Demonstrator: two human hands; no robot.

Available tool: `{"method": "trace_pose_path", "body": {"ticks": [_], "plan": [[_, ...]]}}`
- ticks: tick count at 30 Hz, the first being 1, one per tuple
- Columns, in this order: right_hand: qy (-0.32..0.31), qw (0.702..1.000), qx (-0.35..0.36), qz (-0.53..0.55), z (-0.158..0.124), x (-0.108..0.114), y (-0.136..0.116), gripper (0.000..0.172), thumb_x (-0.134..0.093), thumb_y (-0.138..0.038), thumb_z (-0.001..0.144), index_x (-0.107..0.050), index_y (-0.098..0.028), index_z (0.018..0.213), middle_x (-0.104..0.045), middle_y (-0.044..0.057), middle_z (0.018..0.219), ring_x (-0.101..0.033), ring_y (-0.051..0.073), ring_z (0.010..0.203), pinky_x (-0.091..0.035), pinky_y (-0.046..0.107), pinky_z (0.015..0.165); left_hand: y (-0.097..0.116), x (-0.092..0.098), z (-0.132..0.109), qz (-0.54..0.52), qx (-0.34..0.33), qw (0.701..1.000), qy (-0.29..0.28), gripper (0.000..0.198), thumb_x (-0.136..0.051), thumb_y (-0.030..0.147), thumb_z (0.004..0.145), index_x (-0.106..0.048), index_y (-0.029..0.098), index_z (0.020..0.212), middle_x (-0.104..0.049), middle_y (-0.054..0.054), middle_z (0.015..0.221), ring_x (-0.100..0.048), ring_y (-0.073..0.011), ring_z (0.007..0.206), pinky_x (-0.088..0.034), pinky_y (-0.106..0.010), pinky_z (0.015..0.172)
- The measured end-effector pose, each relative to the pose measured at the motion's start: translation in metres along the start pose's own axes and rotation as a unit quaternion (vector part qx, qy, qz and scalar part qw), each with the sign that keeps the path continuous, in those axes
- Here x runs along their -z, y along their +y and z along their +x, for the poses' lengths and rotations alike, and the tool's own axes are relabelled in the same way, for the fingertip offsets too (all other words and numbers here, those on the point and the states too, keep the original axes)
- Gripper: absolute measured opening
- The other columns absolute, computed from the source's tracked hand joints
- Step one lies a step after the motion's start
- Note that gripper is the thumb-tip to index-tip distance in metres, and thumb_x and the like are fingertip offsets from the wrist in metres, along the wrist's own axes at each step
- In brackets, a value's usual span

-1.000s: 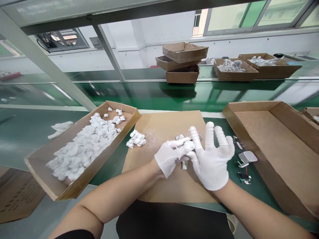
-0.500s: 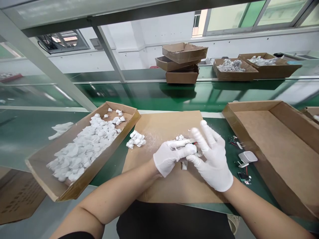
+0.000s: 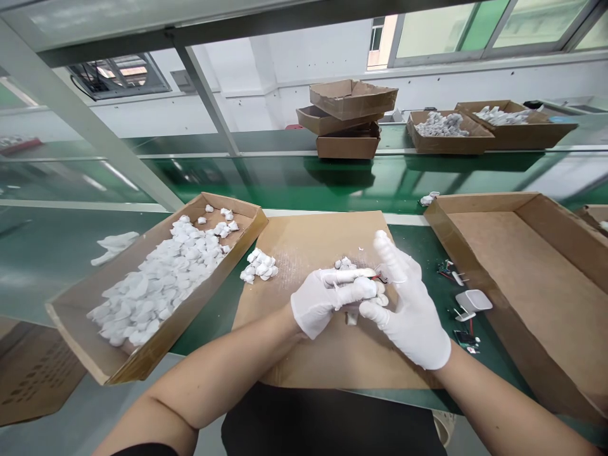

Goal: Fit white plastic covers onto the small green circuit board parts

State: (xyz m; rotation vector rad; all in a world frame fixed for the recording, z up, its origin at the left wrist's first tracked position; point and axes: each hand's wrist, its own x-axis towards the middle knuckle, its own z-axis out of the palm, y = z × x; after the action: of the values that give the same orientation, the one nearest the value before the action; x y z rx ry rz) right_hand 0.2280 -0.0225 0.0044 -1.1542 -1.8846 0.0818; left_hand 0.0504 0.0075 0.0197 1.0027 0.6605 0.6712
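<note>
Recorder: Hands first; how did the grip stand?

Observer: The left hand (image 3: 323, 297), gloved in white, had its fingers nearly closed on a small wired part (image 3: 379, 277), of which mainly a red wire showed at the fingertips. The right hand (image 3: 411, 310), also gloved, faced it with thumb and fingers spread apart. Whether it touched the part, I could not tell.

Recorder: Position of the part?

Observer: Between the two hands, over the brown cardboard sheet (image 3: 285, 354), at about two o'clock from the sheet's centre. Rounded pale pieces (image 3: 381, 296) showed just beside it, half hidden by the gloves.

Recorder: Surroundings, same clock?

Observer: Nine o'clock, a carton tray (image 3: 199, 297) heaped with small white pieces (image 3: 166, 272). Ten, a small pile (image 3: 259, 266) of similar pieces at the sheet's edge. Three, a white housing (image 3: 474, 299); just past three, a green circuit board (image 3: 465, 337). Farther out at three, a second tray (image 3: 532, 272). Twelve, well apart, stacked cartons (image 3: 352, 120).
</note>
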Motion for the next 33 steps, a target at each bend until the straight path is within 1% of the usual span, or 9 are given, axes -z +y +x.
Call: {"method": "trace_pose_path", "body": {"ticks": [3,7,12,15,20,24,26,29,33], "plan": [[0.007,1.000,0.024,0.011,0.002,0.002,-0.001,0.081,-0.056,-0.059,0.096,-0.017,-0.035,0.162,-0.036,0.008,0.161,-0.039,0.033,0.143,-0.041,0.054,0.113,-0.001,0.001,0.001,-0.004,-0.007,1.000,0.000,0.033,-0.077,0.041,0.083,-0.076,0.018,0.106,-0.073,-0.012,0.101,-0.065,-0.0179,0.078,-0.049,-0.029,0.063],[0.029,0.998,0.061,-0.019,0.001,0.003,0.000,0.062,-0.061,-0.048,0.097,-0.041,-0.034,0.154,-0.038,0.007,0.160,-0.040,0.034,0.141,-0.041,0.056,0.112,-0.004,0.005,0.000,0.029,-0.039,0.999,-0.013,0.033,-0.075,0.041,0.084,-0.076,0.019,0.108,-0.072,-0.010,0.101,-0.064,-0.0151,0.069,-0.050,-0.031,0.066],[0.104,0.990,0.065,-0.063,-0.004,0.005,0.000,0.027,-0.079,-0.025,0.085,-0.073,-0.036,0.109,-0.045,-0.002,0.156,-0.050,0.032,0.130,-0.048,0.053,0.104,-0.006,0.007,0.000,0.028,-0.058,0.998,-0.027,0.041,-0.073,0.040,0.087,-0.072,0.020,0.122,-0.069,-0.007,0.089,-0.061,-0.0136,0.059,-0.049,-0.033,0.067],[0.159,0.986,0.020,-0.039,-0.007,0.005,-0.003,0.017,-0.088,-0.030,0.076,-0.073,-0.032,0.086,-0.045,-0.005,0.155,-0.052,0.034,0.128,-0.049,0.057,0.101,-0.007,0.006,0.001,0.024,-0.054,0.998,-0.017,0.039,-0.072,0.041,0.088,-0.072,0.021,0.121,-0.069,-0.009,0.095,-0.061,-0.0142,0.061,-0.050,-0.034,0.066],[0.133,0.989,-0.011,-0.067,-0.008,0.003,-0.006,0.020,-0.083,-0.038,0.081,-0.075,-0.032,0.099,-0.039,-0.002,0.159,-0.049,0.037,0.131,-0.046,0.063,0.103,-0.009,0.005,0.001,0.013,-0.050,0.998,-0.021,0.037,-0.074,0.038,0.087,-0.074,0.020,0.118,-0.070,-0.011,0.097,-0.062,-0.0141,0.062,-0.050,-0.033,0.064],[0.176,0.984,-0.026,0.012,-0.008,0.001,-0.005,0.022,-0.088,-0.034,0.074,-0.067,-0.028,0.074,-0.042,-0.002,0.156,-0.051,0.037,0.131,-0.046,0.061,0.106,-0.007,0.004,0.000,0.003,-0.043,0.999,-0.010,0.036,-0.075,0.038,0.086,-0.074,0.020,0.117,-0.070,-0.012,0.106,-0.063,-0.0157,0.069,-0.049,-0.030,0.060],[0.182,0.982,-0.046,0.033,-0.007,0.001,-0.005,0.033,-0.090,-0.041,0.070,-0.070,-0.028,0.092,-0.040,0.004,0.157,-0.049,0.039,0.133,-0.045,0.061,0.108,-0.005,0.002,-0.001,-0.003,-0.031,0.999,-0.016,0.033,-0.075,0.038,0.086,-0.075,0.018,0.111,-0.070,-0.013,0.106,-0.064,-0.0169,0.075,-0.049,-0.029,0.061],[0.088,0.996,-0.021,-0.025,-0.003,0.003,-0.005,0.060,-0.082,-0.052,0.076,-0.065,-0.028,0.129,-0.039,0.009,0.158,-0.045,0.040,0.136,-0.042,0.062,0.111,-0.002,0.000,0.000,-0.008,-0.005,1.000,-0.007,0.028,-0.077,0.039,0.083,-0.074,0.013,0.093,-0.070,-0.013,0.100,-0.066,-0.0195,0.080,-0.050,-0.028,0.062],[0.020,1.000,-0.007,0.002,0.000,0.004,-0.004,0.035,-0.069,-0.042,0.091,-0.069,-0.032,0.125,-0.049,0.003,0.152,-0.045,0.032,0.138,-0.041,0.054,0.115,0.001,0.001,0.002,-0.035,0.010,0.999,-0.005,0.043,-0.071,0.053,0.084,-0.068,0.010,0.083,-0.070,-0.015,0.095,-0.063,-0.0160,0.065,-0.049,-0.030,0.059]]}}
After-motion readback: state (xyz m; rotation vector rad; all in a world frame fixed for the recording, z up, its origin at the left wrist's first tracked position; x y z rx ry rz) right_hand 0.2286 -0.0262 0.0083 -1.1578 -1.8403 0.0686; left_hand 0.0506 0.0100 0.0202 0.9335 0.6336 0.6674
